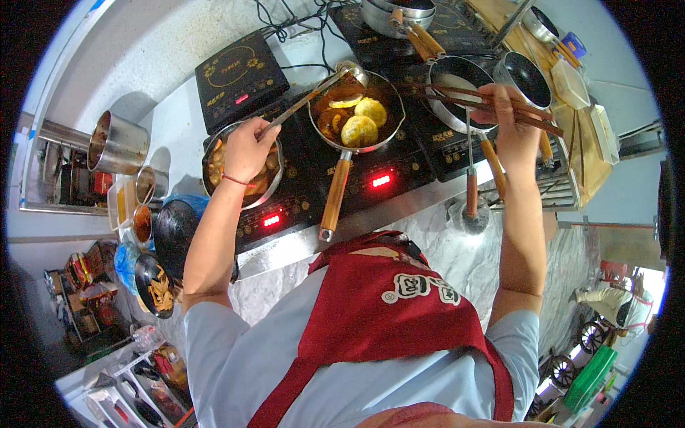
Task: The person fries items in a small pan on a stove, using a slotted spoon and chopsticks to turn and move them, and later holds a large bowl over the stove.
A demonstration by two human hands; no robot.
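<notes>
My left hand (251, 148) is closed on the long handle of a metal ladle (351, 73), whose head is at the back rim of the middle pan (341, 153). That pan holds several yellow fried pieces (359, 131) in dark brown sauce. Beneath my left hand, a second pan (272, 182) of food in sauce is partly hidden. My right hand (503, 118) grips long dark wooden chopsticks (539, 118) over a dark pan (457, 75) at the right, where a thin metal-shafted tool (471, 185) with a wooden grip also rests.
An unused induction cooker (232, 75) sits behind. Stacked pans (389, 21) stand at back, another pot (521, 75) and a wooden board (585, 157) at right. Steel pots (118, 143) and black pans (175, 228) crowd the left. A person (621, 307) is at far right.
</notes>
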